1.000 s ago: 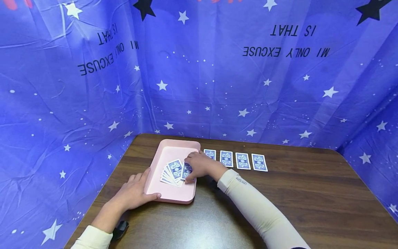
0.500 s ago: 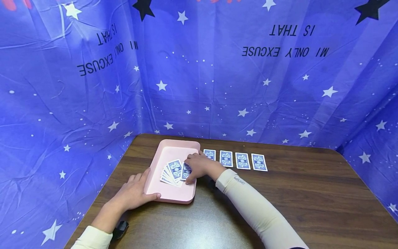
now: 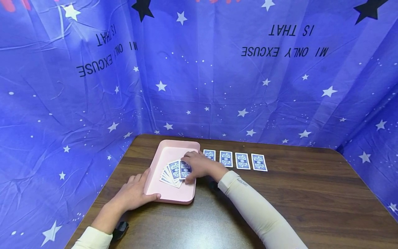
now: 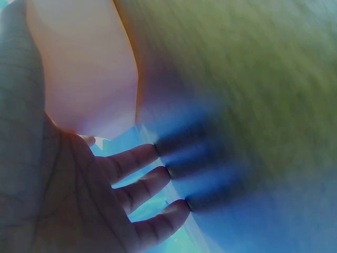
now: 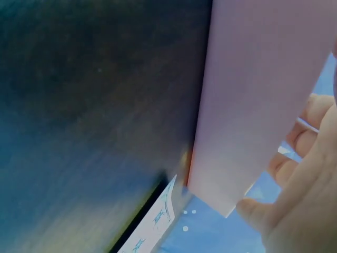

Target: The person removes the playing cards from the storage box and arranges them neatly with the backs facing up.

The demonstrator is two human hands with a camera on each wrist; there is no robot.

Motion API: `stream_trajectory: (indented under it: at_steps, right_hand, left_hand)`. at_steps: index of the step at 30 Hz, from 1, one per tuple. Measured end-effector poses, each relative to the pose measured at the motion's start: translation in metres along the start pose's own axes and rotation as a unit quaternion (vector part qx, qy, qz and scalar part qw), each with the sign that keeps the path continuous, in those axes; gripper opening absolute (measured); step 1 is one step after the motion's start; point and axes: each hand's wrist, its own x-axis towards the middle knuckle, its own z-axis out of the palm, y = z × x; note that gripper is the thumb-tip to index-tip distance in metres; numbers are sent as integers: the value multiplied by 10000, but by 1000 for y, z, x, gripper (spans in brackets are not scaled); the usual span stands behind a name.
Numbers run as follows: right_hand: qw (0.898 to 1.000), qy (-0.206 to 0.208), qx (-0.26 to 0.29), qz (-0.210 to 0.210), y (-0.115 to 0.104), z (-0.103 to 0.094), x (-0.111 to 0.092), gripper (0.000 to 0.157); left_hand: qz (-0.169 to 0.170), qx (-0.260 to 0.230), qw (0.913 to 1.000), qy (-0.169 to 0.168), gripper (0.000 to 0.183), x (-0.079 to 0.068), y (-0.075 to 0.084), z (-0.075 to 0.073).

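Note:
In the head view, a pink tray [image 3: 172,195] lies on the table, with a fan of blue-backed playing cards [image 3: 167,177] inside. My right hand [image 3: 200,164] reaches over the tray's right wall and holds a playing card [image 3: 185,169] face down, thumb at its near end and fingers at its far end. That card overlaps the right edge of the fan. My left hand [image 3: 132,193] rests against the tray's left side, thumb at the near corner. The left wrist view shows its fingers [image 4: 145,184] fairly straight, tips on the table beside the tray [image 4: 92,68].
Several face-down cards [image 3: 226,159] form a row to the tray's right, along the far part of the wooden table [image 3: 295,197]. The nearest card [image 3: 209,154] is partly hidden by my right hand. A blue star-patterned curtain [image 3: 217,86] encloses the table's back and sides.
My right hand has shifted slightly left with its card, which now overlaps the fan more. The left hand and the tray have stayed in place.

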Motion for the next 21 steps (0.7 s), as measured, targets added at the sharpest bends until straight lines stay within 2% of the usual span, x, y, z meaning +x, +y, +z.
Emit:
stream_trajectory:
  at_steps: [10,18,21]
  right_hand:
    - [9984,457,127,-323,6,-6,-8,87]
    - [9932,944,357,-583,6,-21,-20,83]
    - [9919,1067,265,-635,5,-26,-22,85]
  left_hand:
    - [33,15,10000,36,114,0,0,1]
    - [93,26,9998,146,112,-1,-1,0]
    - [102,39,9998,140,113,-1,-1,2]
